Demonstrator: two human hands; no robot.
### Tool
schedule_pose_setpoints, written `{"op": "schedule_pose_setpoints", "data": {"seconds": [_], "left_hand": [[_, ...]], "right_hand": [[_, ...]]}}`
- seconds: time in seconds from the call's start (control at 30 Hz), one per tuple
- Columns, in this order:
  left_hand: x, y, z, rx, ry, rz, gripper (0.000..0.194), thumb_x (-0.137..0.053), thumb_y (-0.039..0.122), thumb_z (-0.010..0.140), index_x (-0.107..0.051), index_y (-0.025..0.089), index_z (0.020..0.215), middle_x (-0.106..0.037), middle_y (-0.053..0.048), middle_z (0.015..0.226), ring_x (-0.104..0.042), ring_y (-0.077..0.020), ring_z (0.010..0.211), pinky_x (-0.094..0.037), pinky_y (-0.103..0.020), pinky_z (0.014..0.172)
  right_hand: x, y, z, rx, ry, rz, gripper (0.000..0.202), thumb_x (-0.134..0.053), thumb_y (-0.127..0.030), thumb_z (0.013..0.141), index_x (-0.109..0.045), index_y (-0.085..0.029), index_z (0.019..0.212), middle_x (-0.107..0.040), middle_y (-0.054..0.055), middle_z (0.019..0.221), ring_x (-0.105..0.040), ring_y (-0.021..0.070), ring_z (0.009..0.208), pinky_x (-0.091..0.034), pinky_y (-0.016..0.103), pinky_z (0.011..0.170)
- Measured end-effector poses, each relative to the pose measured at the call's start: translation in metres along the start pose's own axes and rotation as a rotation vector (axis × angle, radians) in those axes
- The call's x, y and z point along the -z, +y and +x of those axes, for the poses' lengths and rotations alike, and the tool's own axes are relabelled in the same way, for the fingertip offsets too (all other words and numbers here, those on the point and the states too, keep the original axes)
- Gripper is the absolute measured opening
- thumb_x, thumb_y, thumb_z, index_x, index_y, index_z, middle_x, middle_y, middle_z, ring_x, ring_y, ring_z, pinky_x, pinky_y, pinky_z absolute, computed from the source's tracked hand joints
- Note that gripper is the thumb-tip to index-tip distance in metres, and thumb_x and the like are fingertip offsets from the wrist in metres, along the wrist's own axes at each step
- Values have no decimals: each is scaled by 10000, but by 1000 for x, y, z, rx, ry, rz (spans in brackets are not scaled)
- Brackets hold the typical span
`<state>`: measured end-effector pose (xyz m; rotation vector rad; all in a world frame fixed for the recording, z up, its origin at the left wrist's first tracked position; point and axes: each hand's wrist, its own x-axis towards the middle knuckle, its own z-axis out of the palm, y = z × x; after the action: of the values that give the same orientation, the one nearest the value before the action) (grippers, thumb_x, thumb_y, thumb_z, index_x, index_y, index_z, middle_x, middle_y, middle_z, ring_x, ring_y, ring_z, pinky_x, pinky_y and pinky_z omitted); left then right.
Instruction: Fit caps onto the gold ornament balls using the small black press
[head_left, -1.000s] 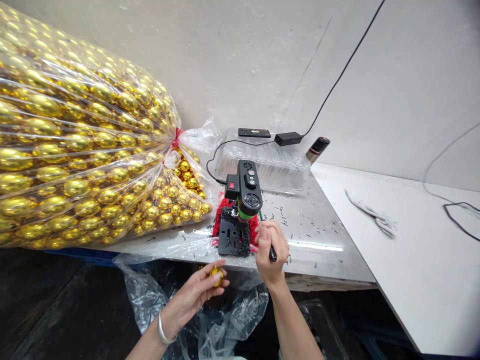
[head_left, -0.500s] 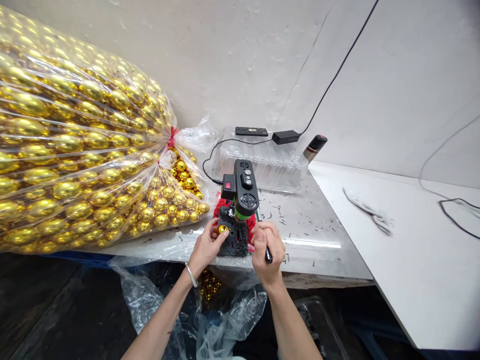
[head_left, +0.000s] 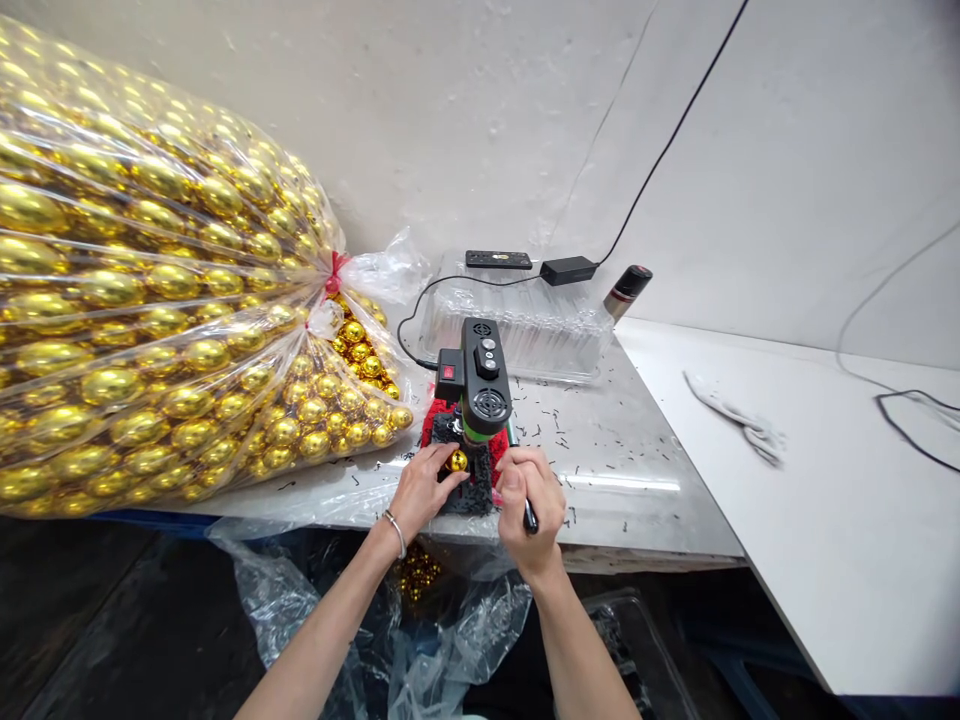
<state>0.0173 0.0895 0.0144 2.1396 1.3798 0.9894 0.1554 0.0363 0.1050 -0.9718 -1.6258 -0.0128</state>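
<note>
Between the thumb and fingers of my left hand [head_left: 422,488] is a shiny gold ball [head_left: 457,460] with a small dark spot on top. The ball is at the front of a small black bench drill press [head_left: 486,378], just below its head. My right hand [head_left: 532,505] is wrapped round the press's lever handle [head_left: 531,519], whose black tip sticks out below the fist. The press's dark base [head_left: 469,498] is covered in black shavings, and a red mat [head_left: 498,447] shows around it. The drill tip is hidden under the head.
A large clear bag of gold balls [head_left: 150,290] fills the left. Behind the press are a clear plastic tray [head_left: 517,330], a black power adapter [head_left: 568,270] and a spray can [head_left: 628,290]. White gloves [head_left: 739,420] lie right. An opened plastic bag [head_left: 277,580] hangs below the table edge.
My left hand has moved slightly right with the gold ball, bringing it closer to the front of the press head. My right hand stays on the lever. The view has shifted a little.
</note>
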Motion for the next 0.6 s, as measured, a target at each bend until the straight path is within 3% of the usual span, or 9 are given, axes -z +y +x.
{"op": "schedule_pose_setpoints", "data": {"seconds": [0.2,0.6], "left_hand": [[-8,-8,-2,-53,35,51,342,-631,397,822,-640,195,1098,-684,-90,1062,-618,-244,983,-483,-404,851],[-12,-9,-3,-78,30,90,364,-646,414,808,-646,191,1095,-677,-90,1035,-585,-245,962,-435,-401,836]], "right_hand": [[-1,2,-2,6,8,22,249,-401,-13,848,-451,-199,690,-491,-3,630,-534,136,707,-432,275,608],[-18,25,-39,35,57,-14,214,-350,-143,904,-477,-195,740,-513,19,746,-527,133,710,-474,297,644]]}}
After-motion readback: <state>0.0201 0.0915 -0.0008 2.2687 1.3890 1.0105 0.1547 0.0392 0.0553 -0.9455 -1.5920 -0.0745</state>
